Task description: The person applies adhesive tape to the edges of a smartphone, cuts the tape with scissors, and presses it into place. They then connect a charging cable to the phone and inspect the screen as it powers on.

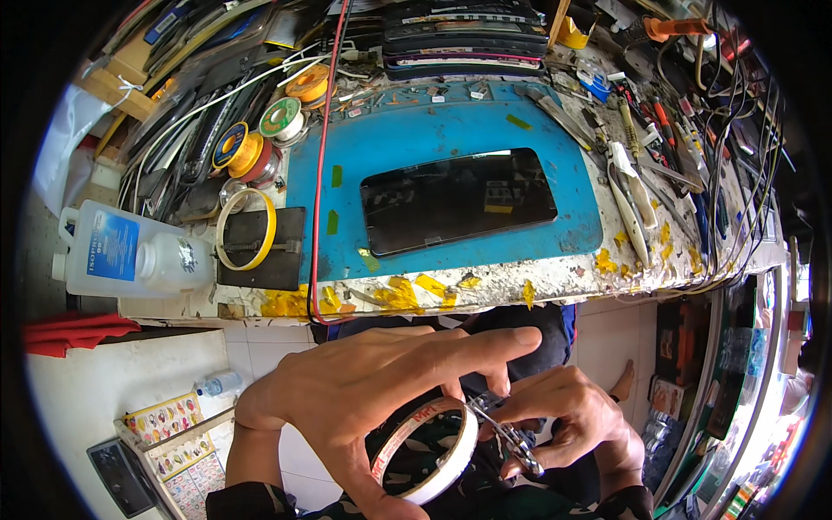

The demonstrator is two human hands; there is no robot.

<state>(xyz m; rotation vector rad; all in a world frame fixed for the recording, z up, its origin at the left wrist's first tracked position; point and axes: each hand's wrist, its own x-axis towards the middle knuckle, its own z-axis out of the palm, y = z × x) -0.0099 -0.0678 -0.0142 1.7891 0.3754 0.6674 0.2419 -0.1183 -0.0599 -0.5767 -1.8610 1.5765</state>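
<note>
My left hand [364, 381] is closed on a nearly used-up roll of tape [425, 425], a pale ring with red lettering on its inside. The forefinger stretches out past the ring. My right hand [563, 416] pinches a small shiny metal tool [518, 446] against the ring's right side; its exact kind is too small to make out. Both hands are in front of the bench edge, above my lap. Beyond them, on a blue mat [334, 247], lies a black phone-sized screen panel [455, 204] with a glossy face.
A yellow tape roll [270, 230] rests on a black pad beside a clear plastic jug [113, 247]. Solder spools [282, 119] stand at the back left. A red cable [322, 156] crosses the mat. Tools, including tweezers [628, 208], crowd the right; stacked devices [464, 39] stand behind.
</note>
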